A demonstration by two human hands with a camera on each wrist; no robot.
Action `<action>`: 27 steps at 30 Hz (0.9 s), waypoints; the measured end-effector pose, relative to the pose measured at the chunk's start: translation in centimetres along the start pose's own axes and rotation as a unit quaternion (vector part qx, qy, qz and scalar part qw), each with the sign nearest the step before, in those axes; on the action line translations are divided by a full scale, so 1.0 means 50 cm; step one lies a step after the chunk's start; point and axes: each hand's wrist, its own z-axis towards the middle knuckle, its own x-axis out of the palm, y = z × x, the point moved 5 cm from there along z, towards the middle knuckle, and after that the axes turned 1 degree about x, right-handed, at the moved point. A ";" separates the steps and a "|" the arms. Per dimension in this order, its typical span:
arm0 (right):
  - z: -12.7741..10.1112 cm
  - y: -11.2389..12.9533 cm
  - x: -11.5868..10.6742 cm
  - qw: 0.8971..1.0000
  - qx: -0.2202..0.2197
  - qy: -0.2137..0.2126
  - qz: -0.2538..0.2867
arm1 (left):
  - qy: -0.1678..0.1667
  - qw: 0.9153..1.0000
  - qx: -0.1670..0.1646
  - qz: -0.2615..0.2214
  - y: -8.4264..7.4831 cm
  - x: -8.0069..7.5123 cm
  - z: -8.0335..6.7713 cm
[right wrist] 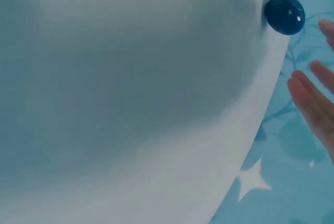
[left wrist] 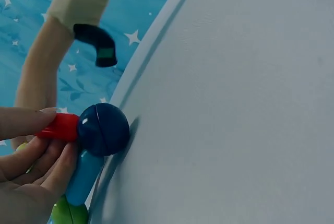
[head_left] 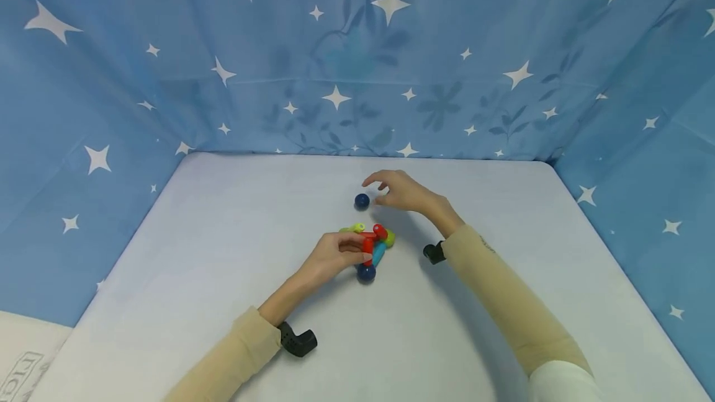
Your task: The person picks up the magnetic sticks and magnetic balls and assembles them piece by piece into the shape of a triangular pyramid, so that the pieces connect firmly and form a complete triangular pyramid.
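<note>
In the head view my left hand (head_left: 335, 252) pinches a red rod (head_left: 368, 250) between thumb and fingers. The rod meets a dark blue ball (left wrist: 103, 129) in the left wrist view, and a light blue rod (left wrist: 85, 178) runs from that ball to a green ball (left wrist: 70, 211). Another red rod (head_left: 380, 231) and a yellow-green rod (head_left: 357, 227) belong to the same cluster. Beyond it lies a separate dark blue ball (head_left: 362, 201) on the table. My right hand (head_left: 403, 191) hovers just right of this ball, fingers loosely bent with nothing between them.
The white table (head_left: 223, 216) reaches back to a blue curtain (head_left: 357, 54) with pale stars, which also hangs along both sides. A black curved wrist mount (head_left: 298, 341) sticks out at the left cuff, another (head_left: 434, 253) at the right.
</note>
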 end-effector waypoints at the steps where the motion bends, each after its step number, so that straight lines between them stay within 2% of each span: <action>1: 0.010 0.002 -0.002 1.000 -0.003 0.002 -0.005 | 0.004 1.000 0.003 0.002 0.001 0.002 0.001; 7: 0.040 0.011 0.007 0.998 0.001 0.061 -0.027 | 0.011 1.000 0.008 0.001 0.006 0.007 0.005; 10: 0.046 0.012 0.019 0.997 0.006 0.074 -0.031 | 0.006 1.000 0.010 0.006 0.002 0.003 0.003; 20: 0.015 0.001 0.027 0.998 0.023 0.047 -0.027 | -0.004 1.000 0.013 0.020 -0.002 0.004 -0.007; 27: -0.039 0.023 -0.010 0.999 -0.004 0.002 0.041 | -0.002 1.000 0.019 0.016 -0.009 0.000 -0.002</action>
